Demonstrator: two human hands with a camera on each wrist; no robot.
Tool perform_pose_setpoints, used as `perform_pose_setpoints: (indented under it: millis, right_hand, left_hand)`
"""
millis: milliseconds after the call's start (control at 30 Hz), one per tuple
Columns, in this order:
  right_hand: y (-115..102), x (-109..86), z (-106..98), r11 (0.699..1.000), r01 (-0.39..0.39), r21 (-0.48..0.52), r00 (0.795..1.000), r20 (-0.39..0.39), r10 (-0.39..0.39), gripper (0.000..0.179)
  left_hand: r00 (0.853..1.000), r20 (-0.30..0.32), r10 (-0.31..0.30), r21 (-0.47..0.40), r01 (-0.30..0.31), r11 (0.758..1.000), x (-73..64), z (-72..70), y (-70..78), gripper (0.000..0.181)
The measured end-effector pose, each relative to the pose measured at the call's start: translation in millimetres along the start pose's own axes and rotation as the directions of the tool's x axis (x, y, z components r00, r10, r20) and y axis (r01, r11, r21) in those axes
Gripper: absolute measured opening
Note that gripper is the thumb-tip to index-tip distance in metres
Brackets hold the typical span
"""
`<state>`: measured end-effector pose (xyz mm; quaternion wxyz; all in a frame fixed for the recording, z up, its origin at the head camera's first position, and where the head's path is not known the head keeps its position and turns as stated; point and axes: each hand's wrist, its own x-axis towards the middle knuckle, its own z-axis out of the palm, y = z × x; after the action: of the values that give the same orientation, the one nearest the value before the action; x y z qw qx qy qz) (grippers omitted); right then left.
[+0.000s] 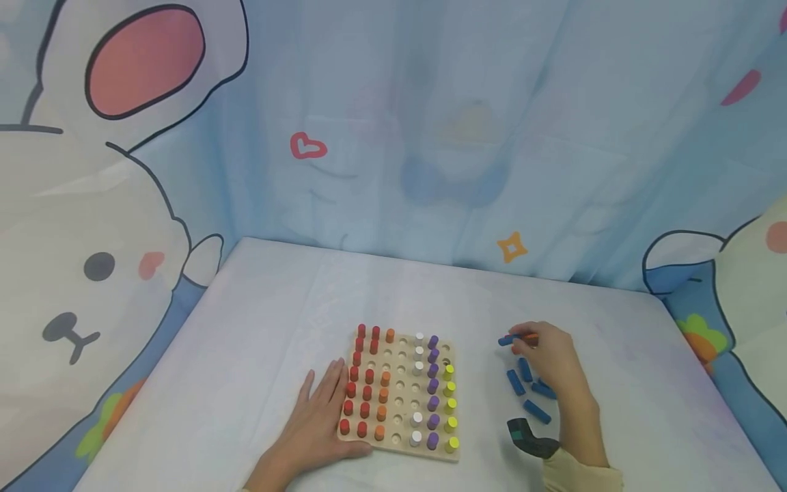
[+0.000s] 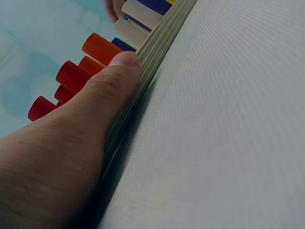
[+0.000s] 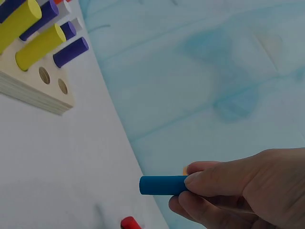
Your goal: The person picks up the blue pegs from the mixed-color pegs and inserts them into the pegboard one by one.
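Your right hand pinched blue peg between thumb and fingers, right of pegboard, well apart. Orange piece showed at same fingers; grip on it could not be told. Loose blue pegs lay on tabletop near that hand. Your left hand rested against pegboard's left side, fingers straight, slightly spread, thumb along near edge. Coloured pegs stood in pegboard.

The table has a plain white surface, with both far corners in view. Flat on it, toward the near side, sits a squarish wooden pegboard; to the board's right, several loose blue pegs lie close together at different angles.
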<state>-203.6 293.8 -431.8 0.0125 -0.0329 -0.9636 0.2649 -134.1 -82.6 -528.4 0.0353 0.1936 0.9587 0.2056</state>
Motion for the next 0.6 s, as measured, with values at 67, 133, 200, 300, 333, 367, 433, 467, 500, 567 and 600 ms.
perform_pose_setpoints:
  millis: [67,133,200,300,333,367,433,467,500,567,600]
  right_hand:
    - [-5,-0.5,2,1.0,0.025,0.0,1.0,-0.014,-0.025,0.021]
    - [-9,0.0,5,0.999,0.043,0.001,0.999,-0.034,-0.043,0.02]
    - [-13,1.8,9,0.999,0.045,0.0,0.998,-0.047,-0.045,0.019]
    - [-13,7.1,20,1.0,0.03,-0.009,0.997,-0.076,-0.03,0.017]
    - [-11,9.4,25,1.0,0.028,-0.014,0.995,-0.091,-0.029,0.015]
    - [-12,10.4,28,1.0,0.028,-0.012,0.996,-0.09,-0.029,0.015]
    - [-9,13.7,35,0.999,0.047,-0.022,0.993,-0.107,-0.05,0.014]
    - [-12,13.0,35,0.998,0.062,-0.017,0.992,-0.106,-0.063,0.015]
    - [-16,11.9,34,0.997,0.071,-0.012,0.993,-0.098,-0.072,0.015]
    - [-23,9.3,33,0.995,0.099,-0.009,0.99,-0.098,-0.1,0.016]
    - [-26,8.5,33,0.994,0.109,-0.012,0.989,-0.104,-0.11,0.016]
  left_hand:
    - [1.0,-0.002,0.002,-0.002,-0.002,1.0,0.0,0.0,0.1,0.128]
    - [1.0,-0.003,0.003,-0.005,-0.003,1.0,0.0,-0.3,-0.1,0.129]
    - [1.0,-0.003,0.003,-0.008,-0.003,1.0,0.1,-0.3,-0.4,0.129]
    - [1.0,-0.003,0.002,-0.007,-0.002,1.0,0.3,-0.1,-1.1,0.129]
    - [1.0,-0.002,0.002,-0.006,-0.002,1.0,0.3,0.2,-1.3,0.129]
    - [1.0,0.0,0.001,-0.004,-0.001,1.0,0.3,0.4,-1.4,0.129]
    - [1.0,0.003,0.001,-0.001,-0.001,1.0,0.4,0.6,-1.5,0.129]
    - [1.0,0.004,0.001,-0.001,-0.001,1.0,0.6,0.7,-1.5,0.129]
    - [1.0,0.006,0.0,-0.001,0.0,1.0,0.6,0.6,-1.4,0.129]
    - [1.0,0.008,-0.001,-0.002,0.001,1.0,0.8,0.3,-1.3,0.129]
    - [1.0,0.009,-0.002,-0.004,0.002,1.0,0.8,0.1,-1.2,0.129]
